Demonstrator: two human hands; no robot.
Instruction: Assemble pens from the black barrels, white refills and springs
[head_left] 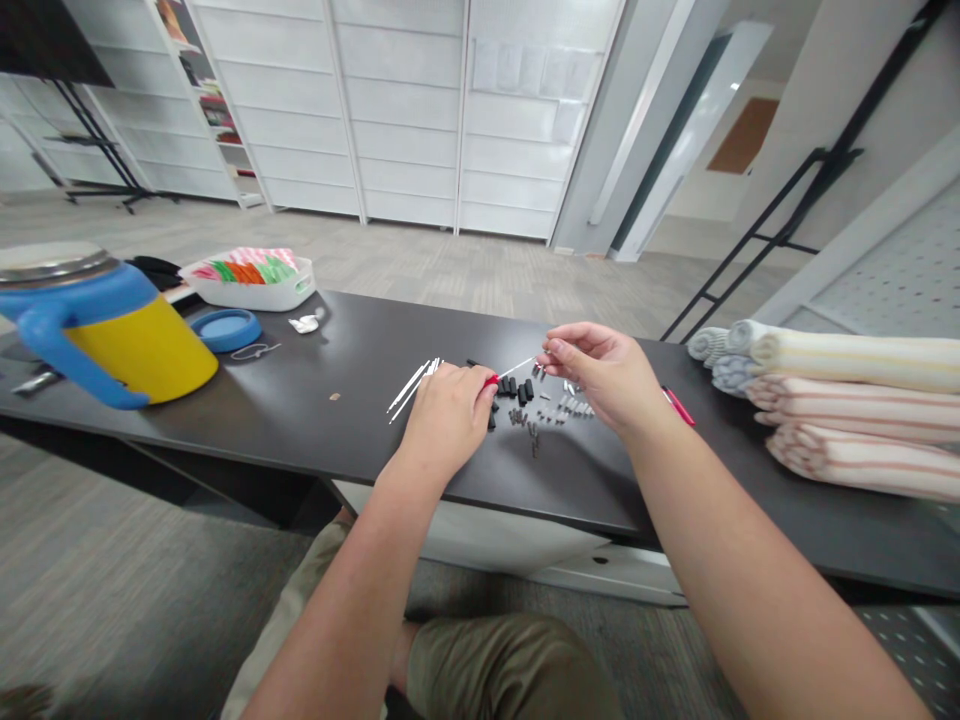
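Note:
My left hand [450, 415] is closed over a red pen piece [491, 380], most of it hidden under the fingers. From it a thin white refill [517, 369] sticks out toward my right hand [596, 372]. The thumb and forefinger of that hand pinch near the refill's tip; whatever is between them is too small to make out. Several white refills [409, 388] lie beside my left hand. Between the hands are black sleeve-like grips [517, 388], small springs [519, 417] and short clear pieces [574, 405]. A red pen [679, 405] rests right of my right wrist.
Rolled striped towels [847, 400] are stacked at the right. On the left stand a yellow and blue mug [142, 340], a blue lid [227, 330] and a white basket [259, 290] of colourful items. A crumpled white scrap [305, 323] lies on the dark table [315, 390].

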